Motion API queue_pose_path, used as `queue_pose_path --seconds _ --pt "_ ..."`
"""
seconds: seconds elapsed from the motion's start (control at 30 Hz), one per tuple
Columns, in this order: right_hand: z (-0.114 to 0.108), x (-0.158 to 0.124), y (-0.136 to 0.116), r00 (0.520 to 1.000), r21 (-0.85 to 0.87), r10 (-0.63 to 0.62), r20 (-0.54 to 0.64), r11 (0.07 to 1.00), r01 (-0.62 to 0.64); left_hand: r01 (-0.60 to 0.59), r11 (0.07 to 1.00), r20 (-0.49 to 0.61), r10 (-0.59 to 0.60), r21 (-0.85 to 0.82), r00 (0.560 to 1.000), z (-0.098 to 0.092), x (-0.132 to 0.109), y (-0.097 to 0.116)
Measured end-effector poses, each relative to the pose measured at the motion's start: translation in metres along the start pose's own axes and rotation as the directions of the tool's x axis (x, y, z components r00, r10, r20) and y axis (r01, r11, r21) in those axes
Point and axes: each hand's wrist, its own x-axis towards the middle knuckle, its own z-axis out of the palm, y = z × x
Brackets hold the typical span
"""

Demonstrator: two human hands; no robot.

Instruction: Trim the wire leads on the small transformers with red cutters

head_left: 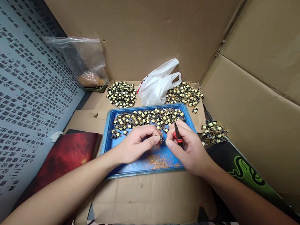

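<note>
My left hand pinches a small wire-leaded coil component between thumb and fingertips, over the blue tray. Red-and-black hand cutters are held in my right hand, their dark tip pointing up and away. The thumb and forefinger of that hand meet at a thin wire sticking out from the component. Behind both hands, many yellow-and-black coil components lie heaped in the tray. Copper-coloured wire clippings are scattered on the tray floor below my hands.
More component piles lie at the back left, back right and right. A white plastic bag stands behind the tray. A zip bag with clippings is at left. Cardboard walls enclose the back and right.
</note>
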Motion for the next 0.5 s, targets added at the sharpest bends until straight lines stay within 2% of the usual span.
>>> queue_pose_path --seconds 0.17,0.37,0.5 --pt "0.0009 -0.0006 -0.0023 1.000 -0.005 -0.018 0.006 1.000 0.018 -0.023 0.998 -0.007 0.023 0.051 1.000 0.0007 0.0000 0.0004" --pt "0.0017 -0.0016 -0.0005 0.999 -0.016 -0.039 0.015 0.999 0.039 -0.104 0.971 -0.021 0.111 0.213 0.994 0.0027 -0.0005 0.0010" --pt "0.0019 0.0001 0.0002 1.000 -0.003 0.003 -0.010 1.000 -0.003 -0.131 0.971 0.002 0.133 0.202 0.991 0.0025 0.0000 0.0011"
